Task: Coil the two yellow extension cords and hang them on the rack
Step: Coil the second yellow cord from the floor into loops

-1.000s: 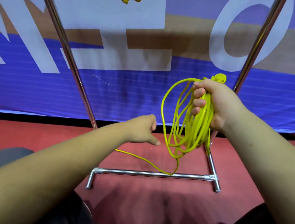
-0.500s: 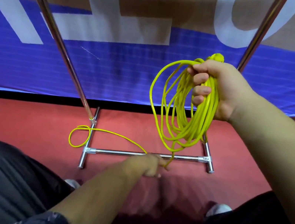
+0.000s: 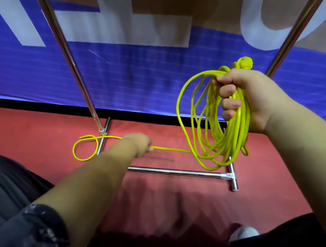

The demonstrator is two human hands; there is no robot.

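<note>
My right hand (image 3: 254, 100) is closed tightly around the top of the coil (image 3: 216, 121). The fingers wrap the whole bundle of loops, and the plug (image 3: 244, 63) sticks up just above my fist. My left hand (image 3: 138, 144) is low, near the floor, and it pinches the loose part of the cord (image 3: 171, 149) between the fingers. I cannot see the fingertips well from this side, but the cord goes into the hand on one side and comes out on the other, so I judge it is gripped.

The loops hang down from my fist, so the long axis of the coil is nearly vertical, with the plug end up and the round bottom just in front of the rack base (image 3: 182, 172). The loose part runs almost level from the bottom of the coil leftward to my left hand. Past the hand it makes one small loop (image 3: 84, 149) on the red floor (image 3: 26, 133), and this loop crosses the left foot of the rack.

To do this step well, I think I should lift the tail clear of that foot first, so it does not catch. Then I bring each new loop up to my right hand in the same size as the others, and let the cord turn a little in my fingers so it lies flat without twist.
</note>
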